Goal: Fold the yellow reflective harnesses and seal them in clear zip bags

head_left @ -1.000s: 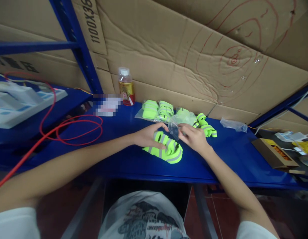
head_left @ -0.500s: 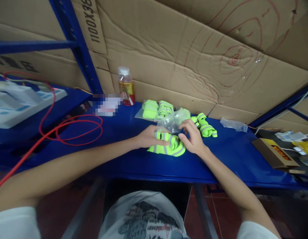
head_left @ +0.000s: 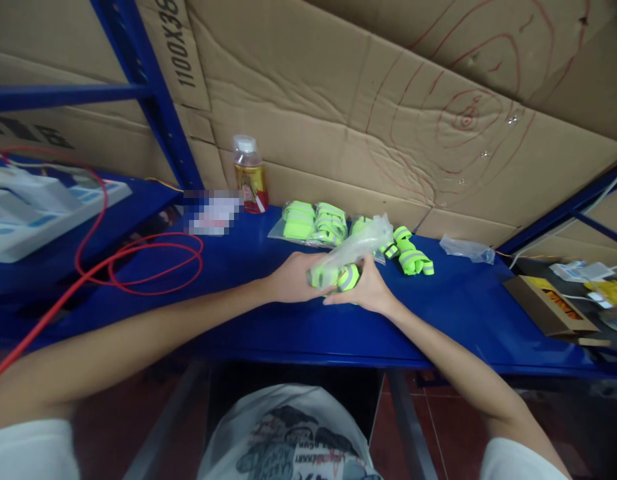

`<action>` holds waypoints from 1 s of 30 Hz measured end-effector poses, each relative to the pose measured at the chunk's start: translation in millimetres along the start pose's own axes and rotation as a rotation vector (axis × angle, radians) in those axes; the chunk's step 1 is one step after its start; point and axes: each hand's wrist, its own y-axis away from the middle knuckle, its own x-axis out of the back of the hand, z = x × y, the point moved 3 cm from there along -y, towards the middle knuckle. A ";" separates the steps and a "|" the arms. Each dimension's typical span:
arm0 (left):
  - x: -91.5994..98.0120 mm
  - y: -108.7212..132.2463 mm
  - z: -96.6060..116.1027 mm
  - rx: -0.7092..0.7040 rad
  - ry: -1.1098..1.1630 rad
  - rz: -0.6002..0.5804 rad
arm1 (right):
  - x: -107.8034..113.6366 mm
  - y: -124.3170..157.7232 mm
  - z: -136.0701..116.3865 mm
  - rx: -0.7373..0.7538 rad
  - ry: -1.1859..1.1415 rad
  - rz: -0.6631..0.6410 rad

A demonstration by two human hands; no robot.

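The left hand (head_left: 294, 279) and right hand (head_left: 372, 288) curl their fingers around 1 neon strap bundle (head_left: 348, 277), a clear bag (head_left: 362, 241) over it, near the surface's (head_left: 268, 330) middle.

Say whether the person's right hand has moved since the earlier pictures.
Yes: the right hand has moved left, farther from the cardboard box.

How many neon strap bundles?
5 strap bundles: one between left hand and right hand, one bagged farthest left, one bagged beside it, one partly behind the clear bag, one loose at right; others may be hidden.
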 end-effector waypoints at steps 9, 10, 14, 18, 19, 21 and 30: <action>6.0 1.1 -5.9 -0.045 0.255 -0.110 | 4.0 1.7 -8.5 0.097 0.344 -0.049; 4.9 0.6 -6.5 -0.005 0.264 -0.089 | 4.3 2.1 -10.0 0.136 0.372 -0.053; -1.6 -0.5 -7.0 0.087 0.238 -0.008 | 2.9 6.2 -20.7 0.315 0.438 -0.074; -4.1 -0.7 -4.3 0.055 0.114 0.051 | -5.0 12.5 -32.2 0.335 0.446 -0.087; -4.4 -0.7 -3.7 0.053 0.081 0.061 | -8.0 14.0 -34.5 0.339 0.468 -0.079; -5.3 -0.6 -2.7 0.059 0.052 0.077 | -13.7 15.5 -37.0 0.319 0.514 -0.051; -6.4 -2.2 1.8 0.123 0.169 0.082 | -23.4 9.4 -32.8 0.238 0.604 -0.036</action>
